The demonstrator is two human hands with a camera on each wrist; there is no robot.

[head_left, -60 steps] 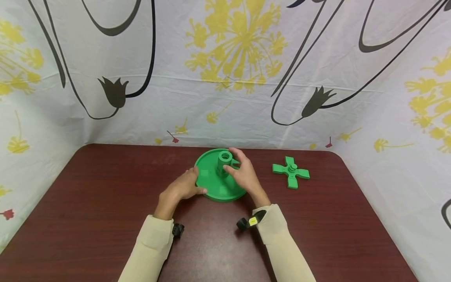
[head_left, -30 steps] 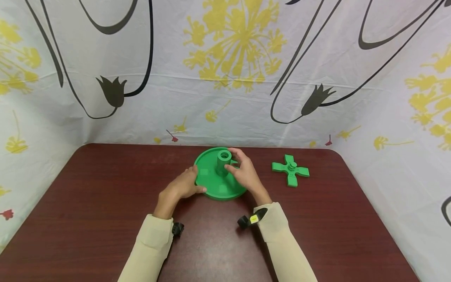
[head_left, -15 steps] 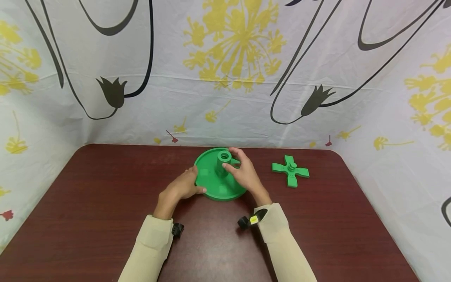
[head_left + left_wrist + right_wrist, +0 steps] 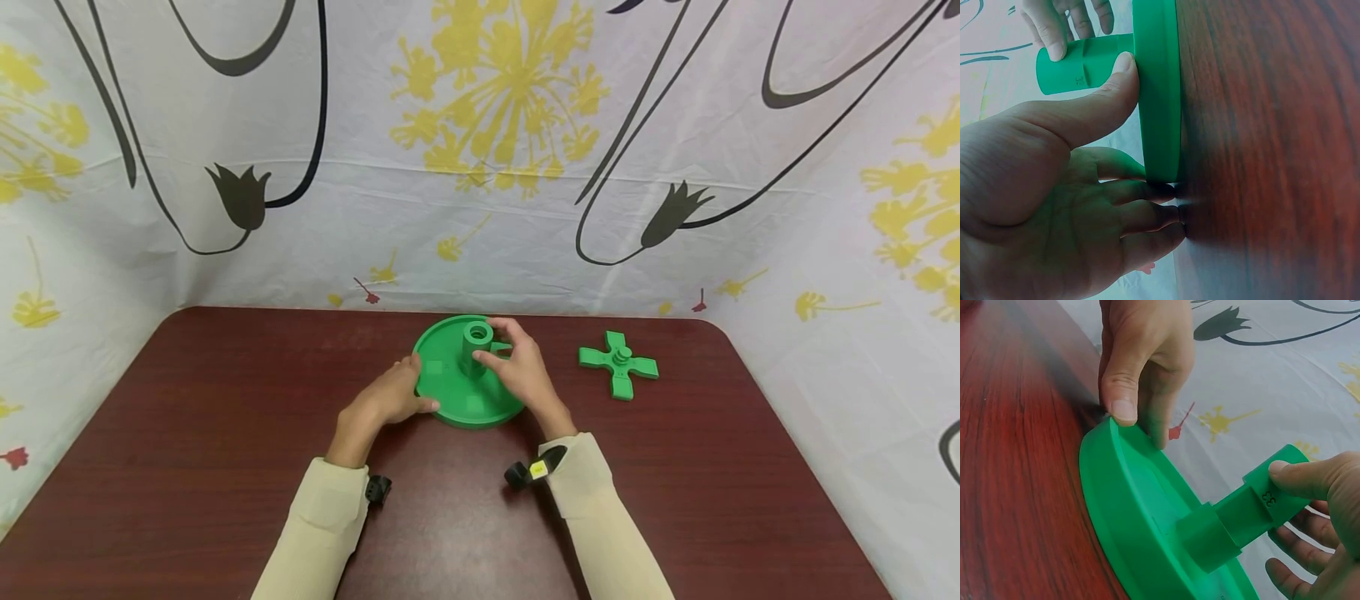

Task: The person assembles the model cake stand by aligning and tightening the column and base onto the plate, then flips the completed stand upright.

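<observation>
The left hand (image 4: 392, 393) clamps thumb and fingers on the rim of the green tray (image 4: 471, 410) on the counter (image 4: 225, 433); the right hand (image 4: 525, 373) holds the upright post (image 4: 470, 352) between thumb and fingers; a green cross (image 4: 621, 360) lies to the right

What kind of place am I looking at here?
Probably an indoor tabletop work area, perhaps arranged for filming: a reddish-brown wood-grain table backed by white floral-print cloth, with small black devices, likely cameras, at both wrists.

Smooth plastic-looking disc (image 4: 452, 388), glossy wood-grain table (image 4: 225, 417)
</observation>
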